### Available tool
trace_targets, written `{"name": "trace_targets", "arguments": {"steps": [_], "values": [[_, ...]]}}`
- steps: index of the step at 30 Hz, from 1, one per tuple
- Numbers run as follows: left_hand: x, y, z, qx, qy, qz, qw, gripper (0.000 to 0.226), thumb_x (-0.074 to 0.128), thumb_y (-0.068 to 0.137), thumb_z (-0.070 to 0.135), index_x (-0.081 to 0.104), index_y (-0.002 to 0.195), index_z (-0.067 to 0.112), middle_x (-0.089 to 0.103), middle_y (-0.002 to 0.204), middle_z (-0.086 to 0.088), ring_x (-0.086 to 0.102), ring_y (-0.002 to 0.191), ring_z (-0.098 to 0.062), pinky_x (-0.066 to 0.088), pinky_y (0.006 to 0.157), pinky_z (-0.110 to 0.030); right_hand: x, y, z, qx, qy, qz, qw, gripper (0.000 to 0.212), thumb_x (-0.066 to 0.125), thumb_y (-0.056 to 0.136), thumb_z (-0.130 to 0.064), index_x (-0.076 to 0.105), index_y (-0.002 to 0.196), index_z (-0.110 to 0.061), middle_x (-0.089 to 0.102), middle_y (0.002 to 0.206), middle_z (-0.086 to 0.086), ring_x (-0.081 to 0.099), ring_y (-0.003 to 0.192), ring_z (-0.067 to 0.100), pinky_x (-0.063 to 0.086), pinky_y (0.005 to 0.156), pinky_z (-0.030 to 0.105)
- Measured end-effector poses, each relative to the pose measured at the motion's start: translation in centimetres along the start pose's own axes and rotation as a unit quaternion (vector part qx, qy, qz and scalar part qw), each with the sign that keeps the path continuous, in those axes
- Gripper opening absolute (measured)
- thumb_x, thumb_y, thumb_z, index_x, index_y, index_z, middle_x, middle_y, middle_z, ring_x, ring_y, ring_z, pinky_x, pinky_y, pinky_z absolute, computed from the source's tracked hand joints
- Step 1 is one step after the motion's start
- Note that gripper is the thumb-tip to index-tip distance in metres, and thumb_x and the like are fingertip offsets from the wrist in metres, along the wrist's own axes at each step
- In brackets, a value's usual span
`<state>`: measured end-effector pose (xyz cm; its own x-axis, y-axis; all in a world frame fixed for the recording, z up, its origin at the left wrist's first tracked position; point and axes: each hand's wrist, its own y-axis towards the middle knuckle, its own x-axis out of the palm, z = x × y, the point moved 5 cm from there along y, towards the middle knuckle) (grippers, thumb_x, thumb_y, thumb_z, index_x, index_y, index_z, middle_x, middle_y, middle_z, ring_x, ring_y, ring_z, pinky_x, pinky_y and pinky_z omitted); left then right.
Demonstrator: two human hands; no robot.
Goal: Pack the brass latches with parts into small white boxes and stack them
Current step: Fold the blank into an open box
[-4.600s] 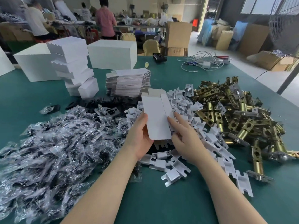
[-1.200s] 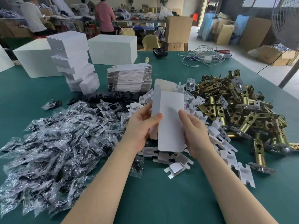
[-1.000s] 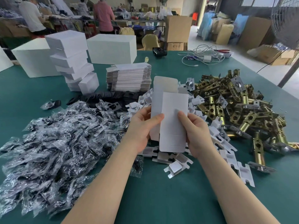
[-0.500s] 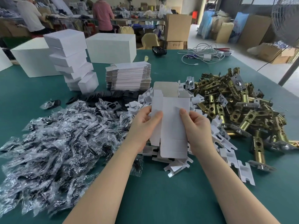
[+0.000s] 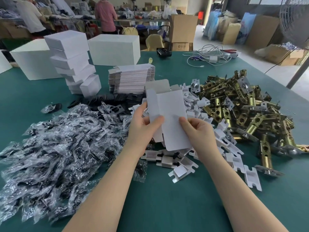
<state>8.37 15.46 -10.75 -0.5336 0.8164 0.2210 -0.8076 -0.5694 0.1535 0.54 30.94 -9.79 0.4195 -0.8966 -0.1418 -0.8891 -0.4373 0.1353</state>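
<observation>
Both hands hold a small white box (image 5: 172, 114), partly unfolded, above the table's middle. My left hand (image 5: 143, 128) grips its left side with the thumb on the front panel. My right hand (image 5: 199, 131) pinches its right side, thumb on the front. The top flaps stand open. A heap of brass latches (image 5: 247, 113) lies to the right. White card inserts (image 5: 182, 163) are scattered below and around the box. Clear bags of dark parts (image 5: 58, 144) cover the left. A stack of packed small white boxes (image 5: 73, 62) rises at the back left.
A pile of flat white box blanks (image 5: 132, 79) sits behind the box, with black plates (image 5: 115, 99) in front of it. Large white cartons (image 5: 115, 49) stand at the back. White cables (image 5: 209, 56) lie far right. People work at benches beyond the green table (image 5: 167, 206).
The flat blank has been opened up into a box shape and raised a little. My thumbs have shifted on the front panel and the top flaps now stand open.
</observation>
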Motion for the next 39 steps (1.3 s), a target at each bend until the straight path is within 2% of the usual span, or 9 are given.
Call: {"name": "trace_targets", "arguments": {"steps": [4, 9, 12, 15, 20, 26, 31, 34, 39], "values": [[-0.8, 0.1, -0.1, -0.012, -0.066, 0.048, 0.997, 0.070, 0.068, 0.090, 0.003, 0.040, 0.149, 0.027, 0.075, 0.109, -0.007, 0.073, 0.100, -0.026, 0.061, 0.073, -0.037, 0.6, 0.0, -0.2, 0.011, 0.134, -0.059, 0.989, 0.029, 0.046, 0.103, -0.039, 0.074, 0.098, -0.046, 0.074, 0.081, 0.003, 0.069, 0.073, 0.013, 0.053, 0.060, 0.025], [-0.4, -0.4, 0.4, -0.045, -0.095, 0.062, 0.993, 0.081, 0.055, 0.100, 0.029, -0.001, 0.157, 0.040, 0.053, 0.141, -0.014, 0.074, 0.083, -0.016, 0.056, 0.056, -0.026, 0.3, -0.4, -1.0, -0.053, 0.161, -0.114, 0.979, 0.050, 0.046, 0.099, 0.000, 0.068, 0.113, -0.043, 0.074, 0.108, 0.001, 0.073, 0.090, 0.024, 0.059, 0.078, 0.030], [1.4, -1.1, 1.4, -0.026, -0.013, -0.015, 0.999, 0.070, 0.050, 0.087, 0.069, 0.026, 0.149, 0.049, 0.038, 0.157, -0.006, 0.064, 0.117, -0.022, 0.055, 0.068, -0.030, 0.5, -1.0, -1.4, -0.124, 0.072, -0.086, 0.986, 0.060, 0.059, 0.092, 0.005, 0.060, 0.118, -0.049, 0.068, 0.119, -0.016, 0.072, 0.097, 0.015, 0.057, 0.084, 0.025], [2.7, -1.9, 1.9, -0.021, -0.007, -0.107, 0.994, 0.095, 0.059, 0.069, 0.084, 0.040, 0.147, 0.034, 0.055, 0.143, 0.001, 0.067, 0.106, -0.012, 0.053, 0.072, -0.023, 0.5, -1.0, -1.7, -0.145, 0.038, -0.057, 0.987, 0.064, 0.069, 0.089, -0.006, 0.052, 0.118, -0.061, 0.064, 0.121, -0.019, 0.067, 0.108, 0.008, 0.056, 0.091, 0.031], [2.6, -1.9, 1.9, 0.003, -0.029, -0.160, 0.987, 0.067, 0.066, 0.082, -0.002, 0.050, 0.136, 0.033, 0.065, 0.126, 0.010, 0.064, 0.118, -0.020, 0.053, 0.091, -0.026, -0.3, -0.8, -2.7, -0.196, 0.035, -0.025, 0.980, 0.051, 0.074, 0.085, -0.020, 0.043, 0.118, -0.042, 0.052, 0.136, -0.019, 0.053, 0.125, 0.002, 0.042, 0.104, 0.018], [2.1, -2.0, 4.2, 0.079, 0.044, -0.120, 0.989, 0.045, 0.064, 0.094, 0.012, 0.066, 0.118, 0.050, 0.066, 0.125, 0.012, 0.071, 0.103, -0.020, 0.059, 0.076, -0.025, -0.7, -0.6, -3.6, -0.233, 0.050, -0.035, 0.971, 0.048, 0.071, 0.086, -0.006, 0.042, 0.118, -0.027, 0.062, 0.119, -0.026, 0.054, 0.127, 0.007, 0.039, 0.110, 0.025], [1.7, -2.3, 5.9, 0.235, 0.206, -0.028, 0.950, 0.036, 0.071, 0.088, 0.036, 0.065, 0.124, 0.036, 0.074, 0.097, 0.017, 0.053, 0.051, -0.019, 0.044, 0.044, -0.027, -1.2, -0.8, -4.8, -0.256, 0.100, 0.001, 0.961, 0.036, 0.068, 0.090, -0.007, 0.050, 0.118, -0.022, 0.064, 0.123, 0.011, 0.059, 0.123, 0.022, 0.044, 0.107, 0.036], [1.1, -2.4, 6.0, 0.276, 0.217, 0.030, 0.936, 0.032, 0.068, 0.085, 0.046, 0.067, 0.115, 0.035, 0.070, 0.089, 0.020, 0.048, 0.060, -0.005, 0.039, 0.055, -0.020, -1.0, -1.0, -4.8, -0.251, 0.102, -0.003, 0.963, 0.034, 0.068, 0.091, -0.017, 0.052, 0.120, -0.027, 0.064, 0.123, 0.016, 0.063, 0.116, 0.027, 0.049, 0.102, 0.046], [2.0, -2.4, 3.8, 0.145, 0.138, -0.010, 0.980, 0.031, 0.059, 0.093, 0.055, 0.049, 0.117, 0.038, 0.064, 0.106, 0.032, 0.062, 0.104, 0.004, 0.049, 0.085, -0.015, 0.4, -1.0, -3.4, -0.187, 0.063, -0.042, 0.980, 0.045, 0.068, 0.081, -0.029, 0.050, 0.122, -0.033, 0.066, 0.117, 0.005, 0.067, 0.104, 0.023, 0.054, 0.093, 0.045]]}}
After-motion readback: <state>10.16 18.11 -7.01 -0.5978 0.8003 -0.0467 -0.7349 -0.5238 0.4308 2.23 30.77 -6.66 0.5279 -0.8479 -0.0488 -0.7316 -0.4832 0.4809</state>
